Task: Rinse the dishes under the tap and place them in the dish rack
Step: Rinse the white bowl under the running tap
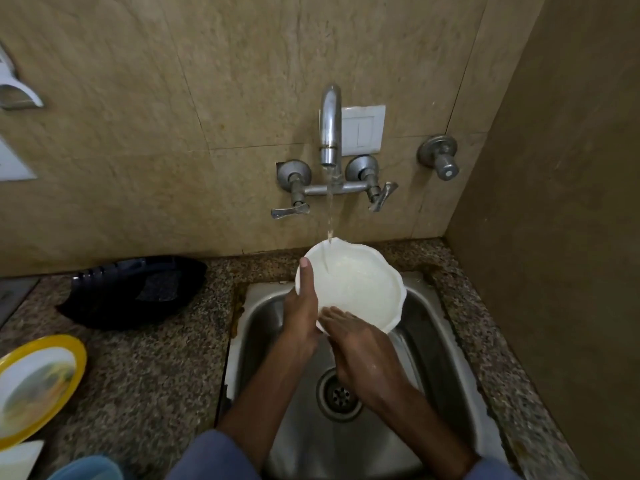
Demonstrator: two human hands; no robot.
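Observation:
A white bowl (360,282) with a wavy rim is held over the steel sink (450,344), tilted toward me. Water runs from the tap (329,126) onto its far rim. My left hand (301,306) grips the bowl's left edge, thumb lying up along the rim. My right hand (360,341) lies flat with straight fingers on the bowl's near inner edge. The dark dish rack (138,292) sits on the counter to the left of the sink, apart from both hands.
A yellow-rimmed plate (38,382) lies at the left edge of the granite counter (156,368). A blue vessel (86,469) and a white item (19,459) show at the bottom left. Tap levers (289,211) (382,197) stick out below the spout. A wall stands close on the right.

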